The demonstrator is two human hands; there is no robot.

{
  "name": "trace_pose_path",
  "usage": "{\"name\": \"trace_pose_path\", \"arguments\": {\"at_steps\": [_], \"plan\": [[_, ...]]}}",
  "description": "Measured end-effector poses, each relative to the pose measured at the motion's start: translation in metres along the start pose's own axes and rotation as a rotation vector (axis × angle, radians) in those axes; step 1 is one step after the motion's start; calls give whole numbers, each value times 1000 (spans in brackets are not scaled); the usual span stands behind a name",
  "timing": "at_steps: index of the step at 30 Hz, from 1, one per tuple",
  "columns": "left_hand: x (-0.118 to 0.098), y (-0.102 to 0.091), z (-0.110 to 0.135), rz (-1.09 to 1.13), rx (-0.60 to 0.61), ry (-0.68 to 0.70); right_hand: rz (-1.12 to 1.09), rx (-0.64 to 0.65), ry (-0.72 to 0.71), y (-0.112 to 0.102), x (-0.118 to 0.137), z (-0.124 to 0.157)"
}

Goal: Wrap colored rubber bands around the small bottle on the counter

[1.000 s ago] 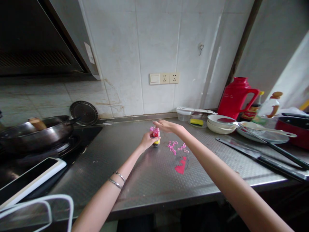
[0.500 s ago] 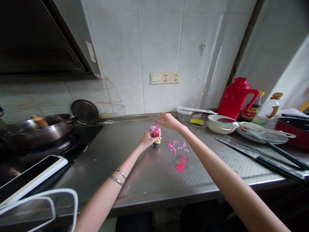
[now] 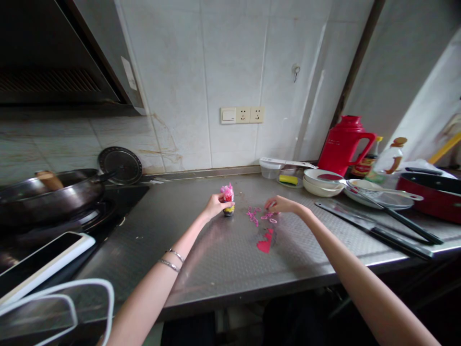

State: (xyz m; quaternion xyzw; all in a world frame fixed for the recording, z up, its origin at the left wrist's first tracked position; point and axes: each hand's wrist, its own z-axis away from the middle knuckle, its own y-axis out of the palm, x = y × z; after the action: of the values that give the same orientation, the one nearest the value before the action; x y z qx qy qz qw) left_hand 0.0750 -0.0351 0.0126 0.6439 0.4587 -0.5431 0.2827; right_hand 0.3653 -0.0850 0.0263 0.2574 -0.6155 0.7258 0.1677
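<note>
My left hand (image 3: 215,205) is closed around a small jar (image 3: 228,210) that stands upright on the metal counter. Bands of black, yellow and red show in the jar, and pink loops stick up out of its top. To the right, my right hand (image 3: 283,204) reaches down with bent fingers at the edge of a small group of pink loops (image 3: 268,217). What its fingertips hold, if anything, is too small to make out. Another cluster of pink loops (image 3: 253,216) lies between the two hands. Nearer me is a flat red heart-shaped piece (image 3: 264,246).
On the right are a knife (image 3: 360,226), bowls (image 3: 322,187), a red thermos (image 3: 342,146) and a red pot (image 3: 428,197). A yellow sponge (image 3: 288,179) lies behind my right hand. Left are a wok (image 3: 54,197) on the stove and a white-edged device (image 3: 46,264).
My right hand has moved from above the jar down and right to the pink loops. My left hand still holds the jar. The whole view has shifted slightly.
</note>
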Motion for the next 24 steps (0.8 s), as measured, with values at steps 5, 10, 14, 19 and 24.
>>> {"name": "trace_pose_path", "arguments": {"at_steps": [5,10,14,19,24], "plan": [[-1,0,1,-14,11,-2,23,92,-52,5,-6,14],[-2,-1,1,-22,17,-2,155,69,-59,7,4,28],[-2,-1,2,-28,25,2,263,-16,-103,13,14,38],[-2,-1,1,-37,27,3,348,-86,-107,21,17,41],[-2,-1,0,-34,15,-3,263,-164,-153,22,20,36]]}}
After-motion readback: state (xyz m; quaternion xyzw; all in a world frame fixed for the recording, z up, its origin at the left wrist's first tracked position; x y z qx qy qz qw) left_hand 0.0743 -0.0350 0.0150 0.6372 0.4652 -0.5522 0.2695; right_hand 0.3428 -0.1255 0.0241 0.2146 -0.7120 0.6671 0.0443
